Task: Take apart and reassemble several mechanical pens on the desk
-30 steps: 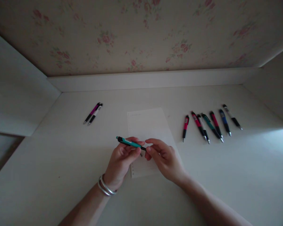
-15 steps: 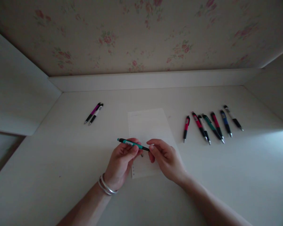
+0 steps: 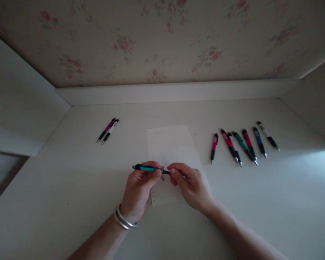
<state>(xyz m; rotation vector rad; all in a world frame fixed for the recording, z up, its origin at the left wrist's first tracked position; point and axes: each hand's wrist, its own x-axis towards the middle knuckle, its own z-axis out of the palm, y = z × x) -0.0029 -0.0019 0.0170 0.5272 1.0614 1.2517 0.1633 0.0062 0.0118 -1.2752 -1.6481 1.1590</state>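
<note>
A teal and black pen [image 3: 148, 168] lies nearly level across the fingers of my left hand [image 3: 139, 184], its tip end pointing right. The thumb presses on the barrel. My right hand [image 3: 188, 182] pinches the black front end of the same pen between thumb and fingers. Just below the pen a small dark, metallic-looking piece [image 3: 163, 178] sticks out by my left fingertips; I cannot tell exactly what it is. Beneath both hands a sheet of white paper [image 3: 169, 144] with holes along its left edge lies on the table, with faint writing near its top.
Two pens [image 3: 108, 130], one purple and one white, lie side by side at the left. Several red, white, green and blue pens [image 3: 243, 145] are spread at the right. A white ledge [image 3: 176, 92] and flowered wallpaper close off the back of the white table [image 3: 56, 173].
The pen has rolled in my hands, so its label has turned out of sight, and it now lies more level. Its rear end has shifted slightly left and down.
</note>
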